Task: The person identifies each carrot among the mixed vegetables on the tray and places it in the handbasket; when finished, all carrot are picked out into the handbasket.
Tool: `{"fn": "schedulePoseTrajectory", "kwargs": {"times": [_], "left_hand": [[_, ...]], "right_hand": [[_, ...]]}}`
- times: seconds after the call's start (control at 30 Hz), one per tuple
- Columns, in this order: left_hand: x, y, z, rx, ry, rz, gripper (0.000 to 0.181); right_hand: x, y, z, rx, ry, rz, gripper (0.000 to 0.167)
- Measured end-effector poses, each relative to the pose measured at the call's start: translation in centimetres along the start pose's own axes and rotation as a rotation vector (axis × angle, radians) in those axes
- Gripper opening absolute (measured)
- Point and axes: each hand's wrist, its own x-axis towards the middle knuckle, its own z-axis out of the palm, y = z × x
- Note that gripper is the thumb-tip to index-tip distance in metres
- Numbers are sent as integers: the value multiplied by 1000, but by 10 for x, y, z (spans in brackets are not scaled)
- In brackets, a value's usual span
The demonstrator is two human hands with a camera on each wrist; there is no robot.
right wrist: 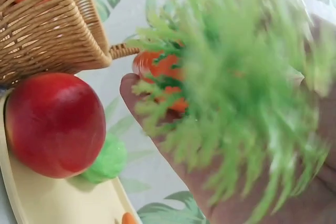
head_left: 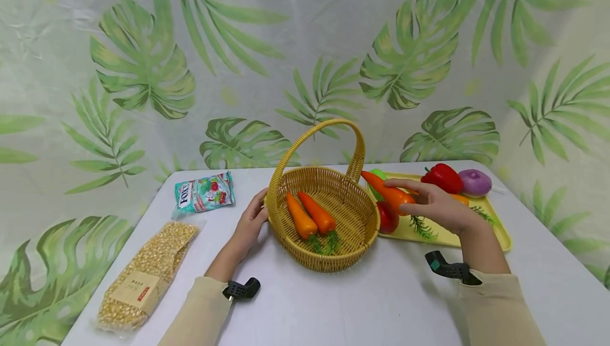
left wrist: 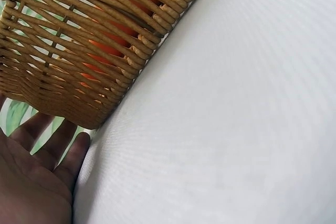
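My right hand point(head_left: 440, 205) pinches an orange carrot point(head_left: 388, 191) between thumb and fingers, above the yellow tray's left part. The carrot's tip points up and left toward the wicker basket point(head_left: 324, 264). Its feathery green top point(right wrist: 236, 98) covers much of the hand in the right wrist view. Against the basket's left side rests my left hand point(head_left: 250, 224), its fingers loosely extended along the outer wall in the left wrist view. Two more carrots point(head_left: 301, 216) lie inside the basket, tops toward me. A tall woven handle point(head_left: 329, 126) arches over it.
The yellow tray point(head_left: 500, 234) bears a red round fruit point(head_left: 388, 219), a green vegetable point(head_left: 376, 176), a red pepper point(head_left: 443, 176), a purple onion point(head_left: 475, 182) and another carrot point(head_left: 459, 198). To the left lie a teal FOX'S candy bag point(head_left: 205, 192) and a bag of corn kernels point(head_left: 147, 274).
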Motion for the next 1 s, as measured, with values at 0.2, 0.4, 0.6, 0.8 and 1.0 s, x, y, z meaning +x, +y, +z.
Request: {"fn": "schedulePoseTrajectory", "kwargs": {"times": [0.2,0.4,0.6,0.8,1.0], "left_hand": [[-1,-1,0,0,-2,-2,53],[-1,-1,0,-3,5,2,53],[0,-1,0,-7,-1,-3,52],[0,-1,0,-3,1,-8,53],[1,-1,0,3,2,-2,53]], "right_hand": [[0,0,1,5,3,-17,53],[2,0,-1,-5,-32,-84,51],[4,-2,2,14,-79,-136,49],[8,-6,8,59,-139,-154,47],[17,-8,19,85,-146,-122,44]]}}
